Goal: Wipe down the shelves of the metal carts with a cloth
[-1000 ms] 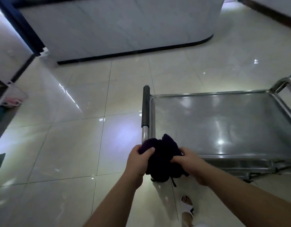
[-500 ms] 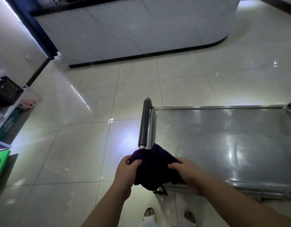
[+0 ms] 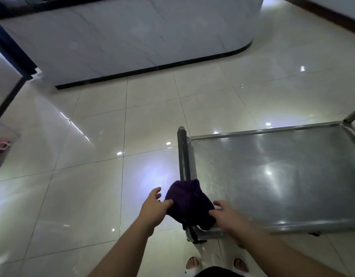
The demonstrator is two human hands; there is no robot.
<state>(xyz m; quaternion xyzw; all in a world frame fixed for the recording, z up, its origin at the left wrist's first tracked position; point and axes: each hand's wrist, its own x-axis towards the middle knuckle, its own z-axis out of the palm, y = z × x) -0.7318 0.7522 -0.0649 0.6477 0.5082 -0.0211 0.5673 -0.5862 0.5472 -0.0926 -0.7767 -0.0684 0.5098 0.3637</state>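
A dark purple cloth (image 3: 189,204) sits bunched at the near left corner of the metal cart (image 3: 272,176), draped over the corner of the top shelf and the lower end of the cart's dark handle bar (image 3: 183,154). Part of the cloth hangs down past the shelf's front rim.

The left hand (image 3: 153,206) is at the cloth's left side. Its thumb touches the fabric edge, while the fingers are spread and relaxed, apart from the cloth, so its grip is released. The right hand (image 3: 225,215) is at the cloth's right side, over the shelf's front edge. Its fingers are extended and slightly spread, with the fingertips at or just touching the fabric; it seems to be released as well, though the contact is hard to judge from this angle.

The shelf surface is shiny steel with a raised rim and shows bright light reflections. The cart stands on a glossy, pale tiled floor (image 3: 92,176). Beyond it stands a white curved counter (image 3: 132,37) with a dark base strip. At the bottom of the view the person's toes (image 3: 192,263) show in open footwear, just under the cart's near corner.
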